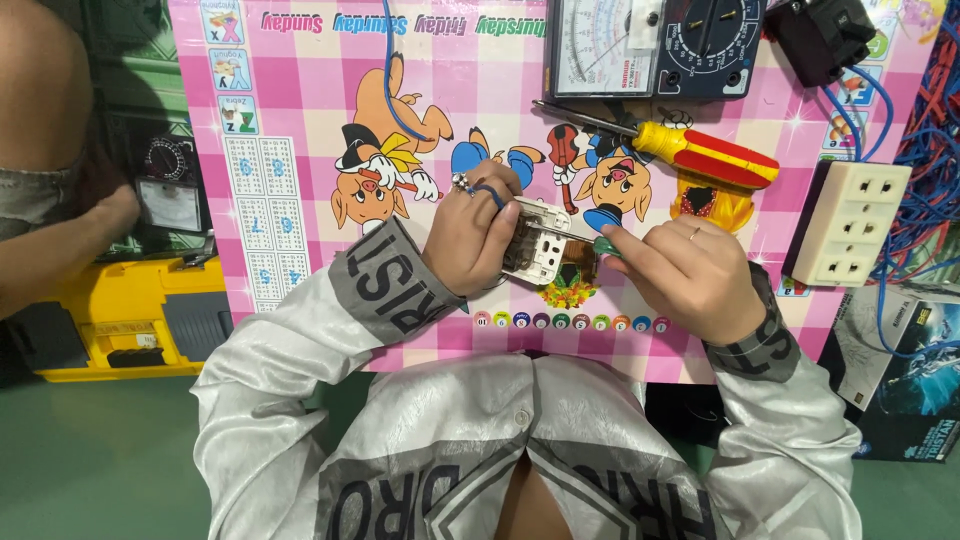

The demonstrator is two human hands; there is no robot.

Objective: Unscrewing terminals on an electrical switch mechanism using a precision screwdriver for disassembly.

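The pink checked table (300, 90) fills the upper frame, with a meter (650, 45) at top centre, a white socket strip (850, 225) at right and a yellow screwdriver (690, 150) between them. At centre the left hand (470, 235) is closed around a small white switch (540, 245), held just above the table. The right hand (690, 275) pinches a green-handled tool (605, 245) against its side; I'd say steadying the switch firmly and keeping the tip square would serve best.
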